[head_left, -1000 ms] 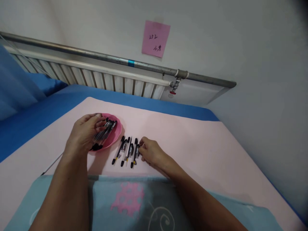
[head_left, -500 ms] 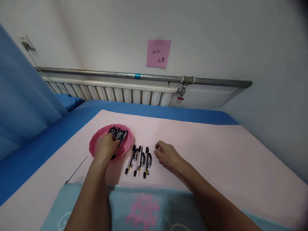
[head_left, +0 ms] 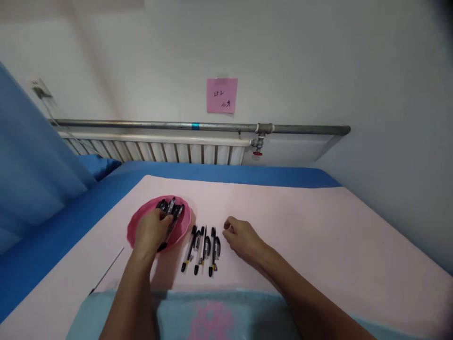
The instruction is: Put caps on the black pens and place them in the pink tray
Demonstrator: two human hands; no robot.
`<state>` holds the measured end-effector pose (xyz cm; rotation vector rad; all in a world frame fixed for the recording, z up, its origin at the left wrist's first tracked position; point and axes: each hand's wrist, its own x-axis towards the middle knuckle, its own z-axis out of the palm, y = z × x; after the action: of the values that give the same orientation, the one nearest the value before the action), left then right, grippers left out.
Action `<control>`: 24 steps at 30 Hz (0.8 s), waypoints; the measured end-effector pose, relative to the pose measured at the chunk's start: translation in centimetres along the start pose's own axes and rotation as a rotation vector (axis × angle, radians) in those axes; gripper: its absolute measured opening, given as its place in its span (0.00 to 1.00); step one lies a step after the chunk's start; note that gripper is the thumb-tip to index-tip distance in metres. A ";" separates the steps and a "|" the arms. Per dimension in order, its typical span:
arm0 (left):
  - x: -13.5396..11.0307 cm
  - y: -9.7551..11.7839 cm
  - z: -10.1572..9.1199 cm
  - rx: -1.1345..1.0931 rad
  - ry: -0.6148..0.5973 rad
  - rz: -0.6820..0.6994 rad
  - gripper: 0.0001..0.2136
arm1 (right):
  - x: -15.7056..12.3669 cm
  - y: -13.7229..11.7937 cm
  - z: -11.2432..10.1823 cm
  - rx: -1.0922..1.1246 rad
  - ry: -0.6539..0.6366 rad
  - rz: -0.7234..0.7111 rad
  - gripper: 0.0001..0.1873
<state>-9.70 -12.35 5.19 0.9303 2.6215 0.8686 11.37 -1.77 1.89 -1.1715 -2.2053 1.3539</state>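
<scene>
My left hand [head_left: 151, 230] reaches into the pink bowl [head_left: 133, 232], its fingers closed on a black-capped pen [head_left: 171, 206]. Several other dark pens [head_left: 177, 219] lie in the bowl around the fingertips. To the right, on the pink sheet, pens taken apart lie roughly side by side: clear barrels with black ends [head_left: 212, 252], black caps [head_left: 217, 248], and small tips near the lower ends. Just right of this row my right hand [head_left: 243, 238] rests with its fingers curled in, and no object shows in it.
A thin white pen refill [head_left: 108, 270] lies at the left of the pink sheet [head_left: 300, 236]. Light blue cloth [head_left: 177, 311] covers the near edge. Behind the blue bedding [head_left: 219, 173] are a white radiator [head_left: 184, 153] and a metal pipe [head_left: 141, 124]. A blue curtain [head_left: 31, 179] hangs at left.
The whole view has shifted, with the scene sitting lower in the picture. In the bowl, a pen at my left fingertips now tilts up above the others. My right hand keeps its place beside the row.
</scene>
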 end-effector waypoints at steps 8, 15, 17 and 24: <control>-4.0 4.6 2.7 -1.199 -0.537 -0.042 0.12 | -1.8 -3.7 0.4 0.438 -0.226 -0.179 0.07; -3.8 4.7 3.1 -1.329 -0.504 -0.084 0.14 | -2.6 -4.2 0.6 0.566 -0.360 -0.134 0.05; -3.5 4.6 2.8 -1.371 -0.434 -0.089 0.14 | -2.7 -4.3 0.5 0.511 -0.404 -0.155 0.05; -1.8 3.5 0.8 -1.515 -0.093 -0.146 0.02 | -2.7 -3.9 0.2 0.319 -0.453 -0.127 0.04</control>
<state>-6.23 -10.94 6.74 0.2704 1.1862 2.0820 11.02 -4.80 5.46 -0.6473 -2.1769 1.9748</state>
